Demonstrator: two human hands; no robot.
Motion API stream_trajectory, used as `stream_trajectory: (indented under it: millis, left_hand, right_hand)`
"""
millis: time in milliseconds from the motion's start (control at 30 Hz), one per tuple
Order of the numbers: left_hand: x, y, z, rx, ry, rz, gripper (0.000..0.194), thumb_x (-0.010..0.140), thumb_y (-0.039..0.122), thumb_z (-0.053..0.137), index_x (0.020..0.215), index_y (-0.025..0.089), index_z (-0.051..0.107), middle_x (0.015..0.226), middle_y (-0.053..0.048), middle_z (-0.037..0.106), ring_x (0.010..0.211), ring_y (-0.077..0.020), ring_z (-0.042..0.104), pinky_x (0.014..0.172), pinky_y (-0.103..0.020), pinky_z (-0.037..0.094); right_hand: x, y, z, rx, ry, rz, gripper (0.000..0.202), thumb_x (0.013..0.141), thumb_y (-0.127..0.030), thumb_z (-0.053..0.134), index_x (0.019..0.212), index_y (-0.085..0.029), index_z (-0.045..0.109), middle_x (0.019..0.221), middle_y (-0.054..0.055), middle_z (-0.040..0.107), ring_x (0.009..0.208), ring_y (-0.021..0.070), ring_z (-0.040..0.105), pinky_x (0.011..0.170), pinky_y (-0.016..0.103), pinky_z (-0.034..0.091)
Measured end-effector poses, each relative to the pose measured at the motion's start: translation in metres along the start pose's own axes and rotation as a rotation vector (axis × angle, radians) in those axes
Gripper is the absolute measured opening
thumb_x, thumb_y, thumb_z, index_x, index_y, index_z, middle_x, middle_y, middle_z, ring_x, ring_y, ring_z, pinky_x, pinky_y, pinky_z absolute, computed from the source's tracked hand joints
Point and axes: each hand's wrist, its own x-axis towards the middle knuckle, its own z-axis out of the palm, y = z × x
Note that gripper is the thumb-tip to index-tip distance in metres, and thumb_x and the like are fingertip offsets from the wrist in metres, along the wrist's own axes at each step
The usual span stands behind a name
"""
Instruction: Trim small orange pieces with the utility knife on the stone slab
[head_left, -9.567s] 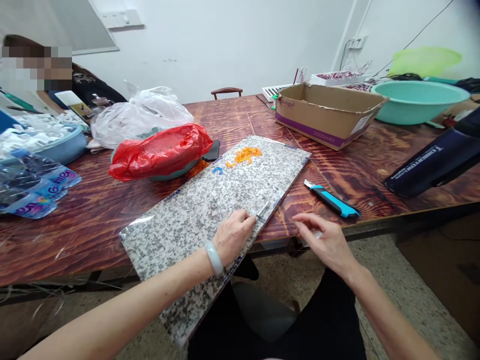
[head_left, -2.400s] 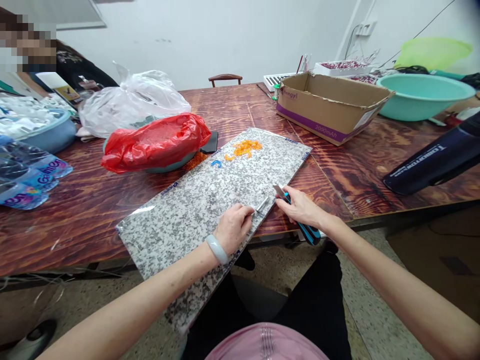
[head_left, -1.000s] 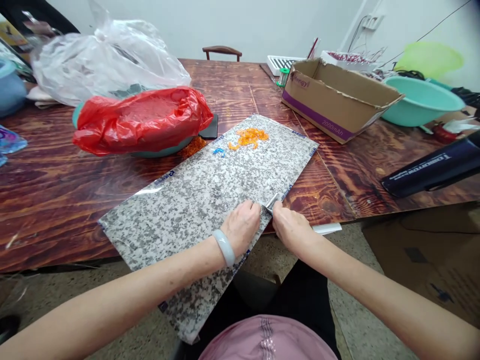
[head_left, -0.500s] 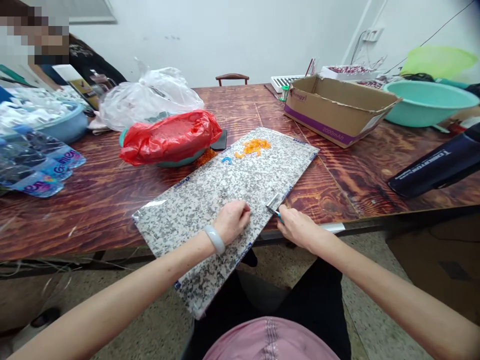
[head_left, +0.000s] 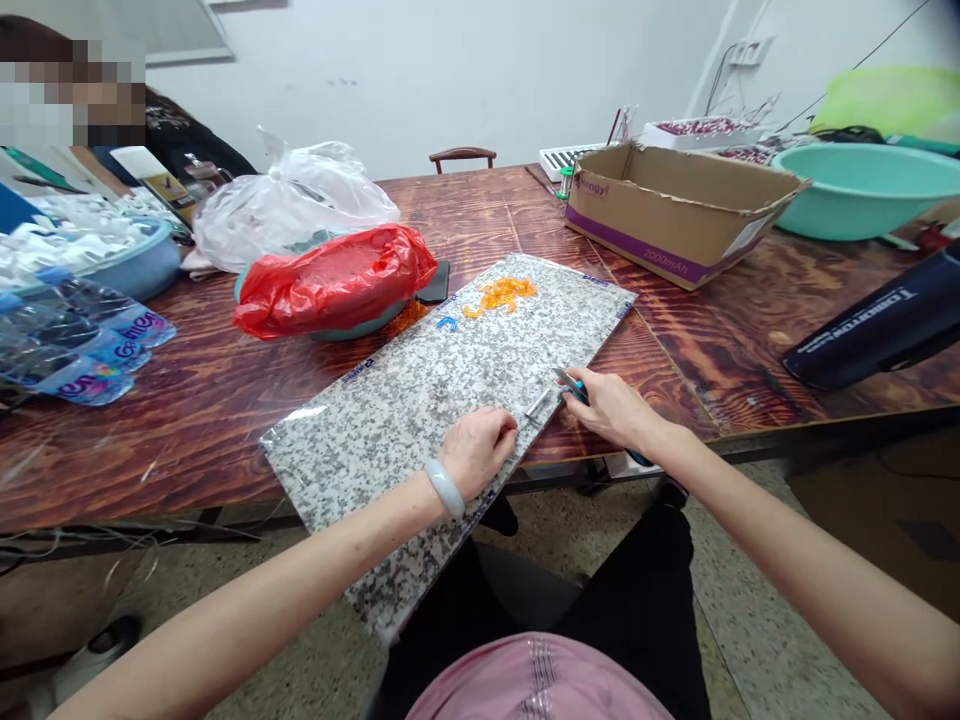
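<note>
My left hand (head_left: pixel 480 450) rests low over the grey-and-white speckled board (head_left: pixel 405 400), its fingers curled into a pinch. What the fingertips hold, if anything, is too small to make out. A pale bangle (head_left: pixel 445 488) circles that wrist. In my right hand (head_left: pixel 611 408), at the board's right edge, is a teal-handled hand tool (head_left: pixel 580 391) with a pointed metal tip; whether it is scissors or pliers I cannot tell. Between the hands lies a thin silvery strip (head_left: pixel 537 403). Farther up the board are small orange pieces (head_left: pixel 506 293) and several blue ones (head_left: pixel 448 324).
A red plastic bag (head_left: pixel 334 280) covers a basin left of the board. Behind it sits a white plastic bag (head_left: pixel 292 205). Bottles (head_left: pixel 90 345) lie far left. On the right are a cardboard box (head_left: pixel 675 215), a turquoise basin (head_left: pixel 870 195) and a dark tumbler (head_left: pixel 870 325).
My right hand has moved up and away from the silvery strip, with the tool's tip lifted off it. My left hand has shifted slightly right and stays pinched.
</note>
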Motion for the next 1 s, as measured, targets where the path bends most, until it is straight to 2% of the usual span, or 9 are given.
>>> stream_trajectory:
  millis: [100, 233, 333, 500, 633, 767, 867, 1000]
  left_hand:
    - [-0.001, 0.002, 0.001, -0.009, 0.02, -0.031, 0.013, 0.081, 0.019, 0.045, 0.079, 0.017, 0.058, 0.074, -0.002, 0.059, 0.071, -0.0137, 0.053, 0.066, -0.025, 0.04]
    - [-0.001, 0.005, 0.002, -0.034, 0.041, -0.048, 0.012, 0.08, 0.018, 0.045, 0.077, 0.017, 0.058, 0.073, -0.002, 0.058, 0.07, -0.0134, 0.053, 0.064, -0.024, 0.04]
    - [-0.002, 0.005, 0.001, -0.06, 0.048, -0.053, 0.012, 0.08, 0.017, 0.046, 0.076, 0.017, 0.057, 0.073, -0.002, 0.058, 0.069, -0.0132, 0.052, 0.063, -0.023, 0.039]
    - [-0.003, 0.003, 0.001, -0.091, 0.06, -0.054, 0.013, 0.081, 0.018, 0.046, 0.078, 0.017, 0.058, 0.074, -0.002, 0.059, 0.069, -0.0128, 0.052, 0.063, -0.023, 0.039]
    - [0.003, 0.006, 0.002, -0.081, 0.054, -0.052, 0.012, 0.08, 0.018, 0.047, 0.079, 0.017, 0.059, 0.073, -0.002, 0.06, 0.068, -0.0129, 0.053, 0.063, -0.024, 0.04]
    - [0.015, 0.007, 0.006, -0.075, 0.068, -0.036, 0.01, 0.081, 0.021, 0.05, 0.078, 0.017, 0.059, 0.076, -0.002, 0.06, 0.071, -0.0128, 0.054, 0.067, -0.024, 0.041]
    - [0.019, 0.006, 0.009, 0.014, 0.054, 0.011, 0.015, 0.084, 0.026, 0.047, 0.076, 0.018, 0.057, 0.076, -0.002, 0.057, 0.074, -0.0134, 0.053, 0.069, -0.024, 0.041]
    - [0.011, 0.008, 0.007, 0.235, -0.031, 0.067, 0.022, 0.088, 0.027, 0.039, 0.078, 0.018, 0.057, 0.079, -0.005, 0.052, 0.077, -0.0159, 0.05, 0.067, -0.026, 0.041]
  right_hand:
    - [0.014, 0.0, -0.004, -0.062, -0.047, -0.104, 0.025, 0.085, -0.033, 0.039, 0.104, -0.021, 0.05, 0.079, 0.006, 0.061, 0.069, 0.0172, 0.054, 0.055, 0.023, 0.026]
    - [0.031, 0.003, -0.009, -0.164, -0.144, -0.216, 0.024, 0.086, -0.035, 0.037, 0.097, -0.021, 0.052, 0.08, 0.006, 0.061, 0.068, 0.0171, 0.054, 0.053, 0.024, 0.024]
    - [0.042, 0.012, -0.015, -0.21, -0.163, -0.215, 0.022, 0.085, -0.034, 0.037, 0.094, -0.021, 0.053, 0.077, 0.006, 0.06, 0.066, 0.0166, 0.053, 0.051, 0.024, 0.023]
    - [0.049, 0.028, -0.02, -0.167, -0.114, -0.129, 0.016, 0.081, -0.027, 0.04, 0.089, -0.02, 0.052, 0.076, 0.005, 0.058, 0.064, 0.0155, 0.051, 0.051, 0.023, 0.024]
    - [0.043, 0.026, -0.018, -0.032, -0.045, -0.04, 0.017, 0.078, -0.029, 0.041, 0.089, -0.017, 0.048, 0.073, 0.006, 0.056, 0.062, 0.0161, 0.049, 0.052, 0.023, 0.028]
    - [0.026, 0.018, -0.023, 0.089, -0.101, 0.065, 0.024, 0.08, -0.033, 0.039, 0.094, -0.014, 0.042, 0.068, 0.006, 0.054, 0.056, 0.0162, 0.046, 0.051, 0.024, 0.03]
    - [0.01, 0.017, -0.028, 0.117, -0.132, 0.039, 0.019, 0.084, -0.031, 0.035, 0.092, -0.015, 0.042, 0.068, 0.006, 0.054, 0.057, 0.0166, 0.046, 0.053, 0.025, 0.031]
    - [-0.011, 0.023, -0.028, 0.264, -0.105, -0.081, 0.017, 0.086, -0.034, 0.038, 0.085, -0.018, 0.046, 0.077, 0.004, 0.056, 0.068, 0.0163, 0.05, 0.061, 0.025, 0.034]
